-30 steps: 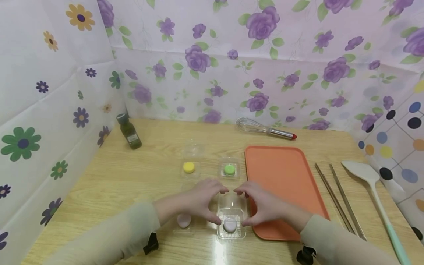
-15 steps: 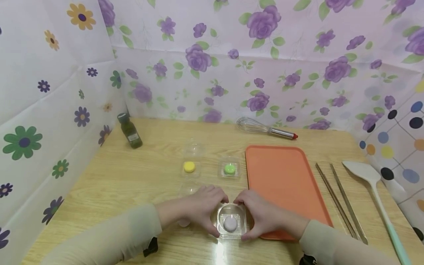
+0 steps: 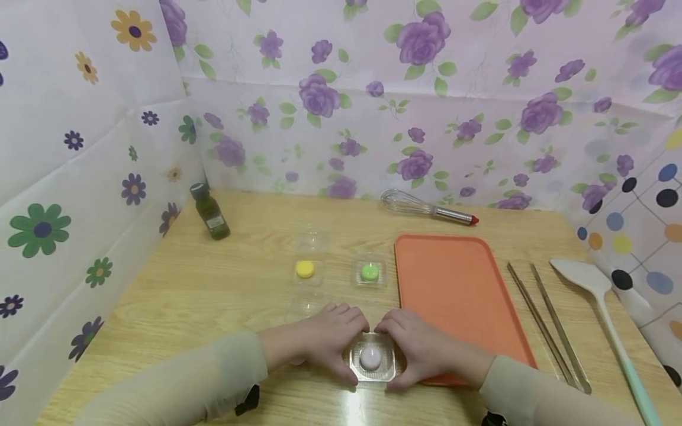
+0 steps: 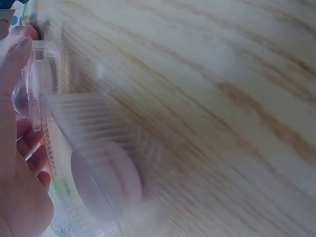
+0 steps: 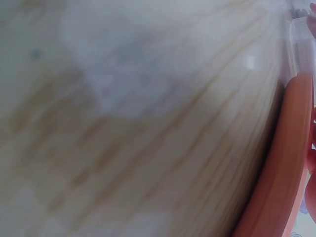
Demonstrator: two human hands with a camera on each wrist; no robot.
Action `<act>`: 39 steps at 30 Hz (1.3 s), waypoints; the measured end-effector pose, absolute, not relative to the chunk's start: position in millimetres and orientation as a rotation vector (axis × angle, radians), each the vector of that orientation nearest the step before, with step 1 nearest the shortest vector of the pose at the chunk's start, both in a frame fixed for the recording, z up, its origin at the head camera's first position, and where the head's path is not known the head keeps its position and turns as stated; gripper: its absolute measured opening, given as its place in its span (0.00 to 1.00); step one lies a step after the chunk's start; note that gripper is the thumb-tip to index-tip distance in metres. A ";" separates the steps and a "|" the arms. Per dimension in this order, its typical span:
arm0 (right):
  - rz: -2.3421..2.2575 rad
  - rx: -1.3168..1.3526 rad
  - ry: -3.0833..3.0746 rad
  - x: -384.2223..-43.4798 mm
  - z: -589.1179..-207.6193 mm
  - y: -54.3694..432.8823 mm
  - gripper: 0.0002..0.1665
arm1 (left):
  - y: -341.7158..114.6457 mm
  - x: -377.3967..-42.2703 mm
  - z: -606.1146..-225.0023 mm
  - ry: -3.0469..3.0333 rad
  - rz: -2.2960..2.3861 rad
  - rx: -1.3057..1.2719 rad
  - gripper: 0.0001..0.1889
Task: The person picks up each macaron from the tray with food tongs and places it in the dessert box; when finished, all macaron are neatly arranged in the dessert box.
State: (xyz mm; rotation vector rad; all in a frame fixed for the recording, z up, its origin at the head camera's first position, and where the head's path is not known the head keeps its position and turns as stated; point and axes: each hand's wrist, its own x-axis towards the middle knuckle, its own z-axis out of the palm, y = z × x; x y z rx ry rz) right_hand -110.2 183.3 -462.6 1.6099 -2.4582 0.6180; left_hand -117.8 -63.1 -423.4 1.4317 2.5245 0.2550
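A small clear plastic box [image 3: 380, 376] with a pale lavender macaron [image 3: 370, 358] inside sits near the front of the table, its lid down over it. My left hand [image 3: 331, 337] holds the box's left side, fingers curled at the back and thumb at the front corner. The right hand [image 3: 418, 346] mirrors it on the other side. Beneath my left forearm, a pink macaron [image 4: 106, 182] lies in another clear box [image 4: 84, 106], mostly hidden in the head view. Behind are a yellow macaron [image 3: 305, 269] in a box with its lid raised and a green macaron [image 3: 370, 272] in a box.
An orange tray [image 3: 453, 284] lies just right of the box, partly under my right hand. Farther right are metal chopsticks [image 3: 549, 325] and a spatula [image 3: 599, 290]. A whisk [image 3: 426, 207] lies at the back, and a dark green bottle [image 3: 209, 211] stands back left.
The box's lid has swung from standing up behind to lying down over the lavender macaron. Both hands have come down and toward me with it, closing in on the box's sides.
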 end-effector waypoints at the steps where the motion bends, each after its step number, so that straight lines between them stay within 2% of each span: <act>1: 0.622 1.609 -2.462 -109.9 -461.9 183.3 0.49 | -62.9 -117.8 -423.1 2.521 0.248 1.430 0.43; 19: 0.532 1.515 -2.585 -113.5 -459.1 186.6 0.50 | -63.3 -122.1 -421.9 2.580 0.182 1.415 0.44; 27: 0.586 1.442 -2.697 -113.7 -451.7 184.6 0.63 | -74.8 -126.5 -416.3 2.634 0.268 1.358 0.51; 39: 0.750 1.286 -2.864 -137.3 -433.3 148.1 0.56 | -122.5 -141.1 -405.1 2.704 0.411 1.177 0.50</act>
